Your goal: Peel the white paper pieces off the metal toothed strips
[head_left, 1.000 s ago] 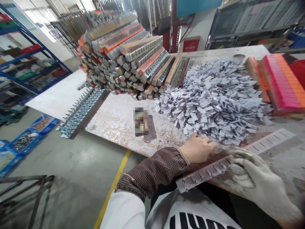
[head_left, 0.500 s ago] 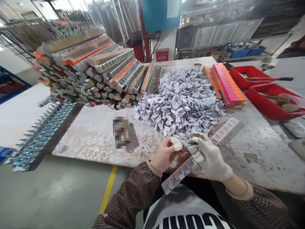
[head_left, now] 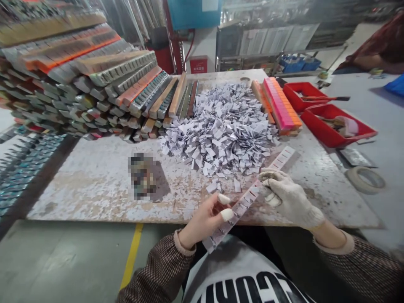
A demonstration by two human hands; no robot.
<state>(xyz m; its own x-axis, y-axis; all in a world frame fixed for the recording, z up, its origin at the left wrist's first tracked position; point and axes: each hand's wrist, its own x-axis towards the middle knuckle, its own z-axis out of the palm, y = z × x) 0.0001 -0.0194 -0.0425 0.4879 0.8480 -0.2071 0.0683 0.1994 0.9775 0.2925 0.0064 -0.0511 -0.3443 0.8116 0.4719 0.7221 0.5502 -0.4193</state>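
Note:
A long slotted strip (head_left: 249,197) lies slantwise over the near edge of the worn table (head_left: 94,185), running from my lap up to the right. My bare left hand (head_left: 205,219), with white caps on two fingertips, is pinched against the strip's lower part. Farther up the strip, my right hand (head_left: 288,195), in a white knit glove, is closed on it, just below a big heap of small white folded paper pieces (head_left: 221,126). A few loose pieces (head_left: 221,185) lie between the heap and my hands.
A tall stack of filled strips (head_left: 94,88) fills the table's back left. Pink and orange blocks (head_left: 279,105) lie right of the heap, then two red trays (head_left: 328,122) and a tape roll (head_left: 366,179). A blurred small object (head_left: 142,176) lies mid-table. Another person's sleeve (head_left: 381,46) shows far right.
The view has swung right and closer. My hands have parted: the left has slid down the strip toward my lap, while the gloved right stays higher up on it.

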